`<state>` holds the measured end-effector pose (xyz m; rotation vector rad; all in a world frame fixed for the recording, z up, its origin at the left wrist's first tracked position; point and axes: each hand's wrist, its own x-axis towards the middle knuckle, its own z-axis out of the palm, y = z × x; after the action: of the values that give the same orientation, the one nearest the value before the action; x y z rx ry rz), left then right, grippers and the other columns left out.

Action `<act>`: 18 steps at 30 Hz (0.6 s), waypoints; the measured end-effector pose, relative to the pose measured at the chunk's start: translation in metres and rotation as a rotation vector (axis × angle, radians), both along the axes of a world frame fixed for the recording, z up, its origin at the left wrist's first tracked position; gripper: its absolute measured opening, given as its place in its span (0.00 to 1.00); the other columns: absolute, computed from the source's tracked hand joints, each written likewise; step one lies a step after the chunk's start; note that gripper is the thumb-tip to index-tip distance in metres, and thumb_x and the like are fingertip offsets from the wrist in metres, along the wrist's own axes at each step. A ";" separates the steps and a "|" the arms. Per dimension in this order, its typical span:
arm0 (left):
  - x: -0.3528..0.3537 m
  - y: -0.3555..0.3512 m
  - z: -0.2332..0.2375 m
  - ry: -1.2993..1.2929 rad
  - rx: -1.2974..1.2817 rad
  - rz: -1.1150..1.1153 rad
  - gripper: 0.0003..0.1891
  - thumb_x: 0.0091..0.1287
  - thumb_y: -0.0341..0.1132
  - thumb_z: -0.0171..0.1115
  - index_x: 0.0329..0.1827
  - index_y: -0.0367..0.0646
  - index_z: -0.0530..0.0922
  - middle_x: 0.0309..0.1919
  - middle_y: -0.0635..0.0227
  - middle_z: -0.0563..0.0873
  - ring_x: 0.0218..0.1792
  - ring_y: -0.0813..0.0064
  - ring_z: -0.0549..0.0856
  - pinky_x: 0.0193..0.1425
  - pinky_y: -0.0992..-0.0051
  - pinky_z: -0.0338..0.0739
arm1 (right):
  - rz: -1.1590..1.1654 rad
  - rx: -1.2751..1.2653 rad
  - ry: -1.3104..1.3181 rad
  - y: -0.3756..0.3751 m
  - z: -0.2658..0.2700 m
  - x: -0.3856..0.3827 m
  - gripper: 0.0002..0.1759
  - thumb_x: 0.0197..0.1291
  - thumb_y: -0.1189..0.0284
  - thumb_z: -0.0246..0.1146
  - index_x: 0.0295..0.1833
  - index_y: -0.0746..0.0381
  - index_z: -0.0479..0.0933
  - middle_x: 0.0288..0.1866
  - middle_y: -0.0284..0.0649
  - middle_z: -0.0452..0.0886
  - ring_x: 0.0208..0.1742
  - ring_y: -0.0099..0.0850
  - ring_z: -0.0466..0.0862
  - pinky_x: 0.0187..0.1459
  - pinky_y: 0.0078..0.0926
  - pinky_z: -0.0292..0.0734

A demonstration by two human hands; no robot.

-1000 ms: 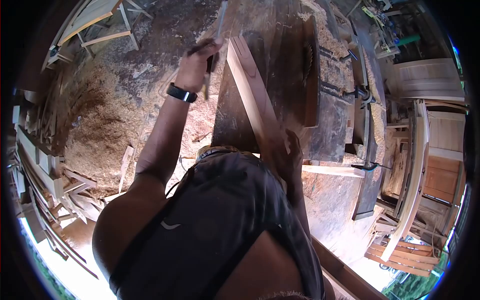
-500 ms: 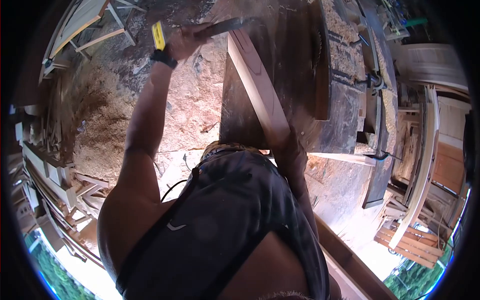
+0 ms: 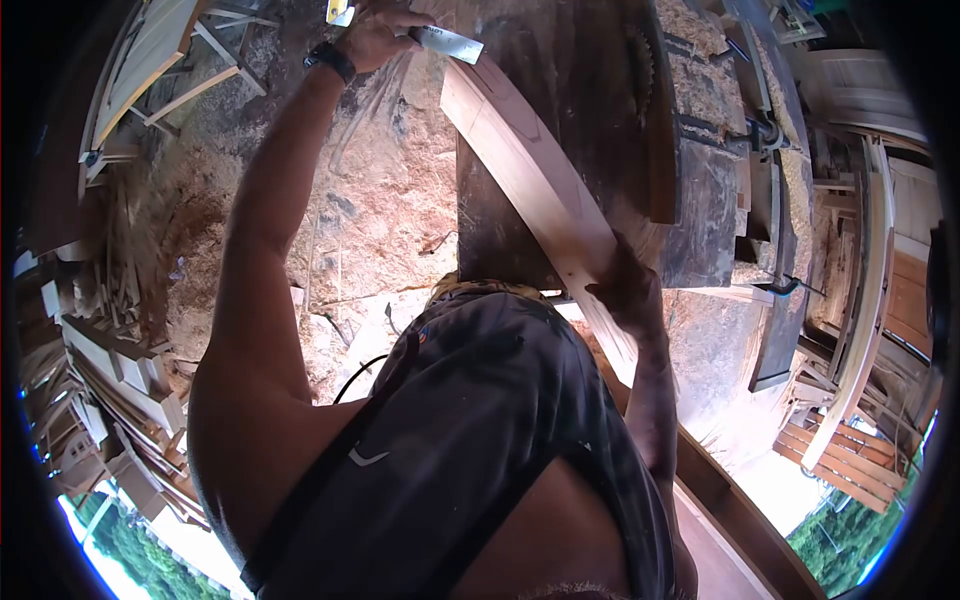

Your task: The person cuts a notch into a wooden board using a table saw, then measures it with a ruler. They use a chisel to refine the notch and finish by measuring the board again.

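Observation:
A pale wooden piece [image 3: 550,185] lies diagonally over a dark worktable [image 3: 485,240], its far end near the top centre. Close to that end, my left hand [image 3: 378,40], below which a black wristband shows, is closed on a hand tool [image 3: 450,44] with a silvery part on one side and a yellow part on the other. Its exact kind is unclear. My right hand [image 3: 632,288] grips the wooden piece near the table's front edge, with its fingers in shadow.
A toothed saw blade [image 3: 646,75] shows at the table's upper right, beside a dark raised strip [image 3: 662,150]. Sawdust covers the floor [image 3: 380,220] to the left. Clamps and long boards [image 3: 868,300] stand at the right; wood scraps [image 3: 120,370] are piled at the left.
The tool in my left hand has turned and now shows its silvery face, with the hand slightly higher. My right hand and the near part of the wooden piece have shifted right.

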<state>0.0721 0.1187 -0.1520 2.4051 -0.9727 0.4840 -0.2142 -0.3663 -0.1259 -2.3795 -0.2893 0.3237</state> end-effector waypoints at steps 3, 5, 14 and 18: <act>-0.008 0.003 0.002 0.117 0.108 0.111 0.14 0.60 0.35 0.73 0.49 0.51 0.89 0.39 0.64 0.90 0.45 0.60 0.85 0.59 0.57 0.74 | 0.044 0.168 0.023 -0.008 -0.002 0.017 0.51 0.40 0.76 0.80 0.74 0.66 0.67 0.58 0.51 0.86 0.59 0.40 0.87 0.60 0.35 0.83; -0.008 0.001 0.008 0.144 0.128 0.126 0.15 0.61 0.36 0.72 0.51 0.52 0.89 0.42 0.63 0.89 0.48 0.60 0.84 0.62 0.56 0.72 | 0.088 0.238 0.033 -0.013 -0.002 0.025 0.50 0.40 0.77 0.80 0.73 0.68 0.68 0.59 0.50 0.86 0.60 0.35 0.86 0.61 0.33 0.81; 0.032 -0.023 0.034 0.260 0.332 0.027 0.18 0.62 0.33 0.68 0.56 0.55 0.87 0.43 0.63 0.86 0.52 0.58 0.82 0.65 0.55 0.72 | 0.042 0.339 0.192 -0.023 -0.004 0.033 0.50 0.46 0.71 0.81 0.74 0.72 0.66 0.65 0.49 0.82 0.65 0.29 0.79 0.67 0.31 0.74; 0.053 -0.028 0.023 0.158 0.334 -0.044 0.19 0.61 0.30 0.68 0.56 0.54 0.87 0.42 0.63 0.84 0.50 0.58 0.81 0.62 0.57 0.73 | -0.012 0.446 0.258 -0.029 -0.011 0.036 0.50 0.48 0.69 0.81 0.75 0.72 0.65 0.66 0.46 0.81 0.66 0.29 0.77 0.69 0.31 0.71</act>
<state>0.1249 0.0911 -0.1292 2.6589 -1.1049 0.1170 -0.1787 -0.3949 -0.1371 -1.8780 -0.2012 0.4992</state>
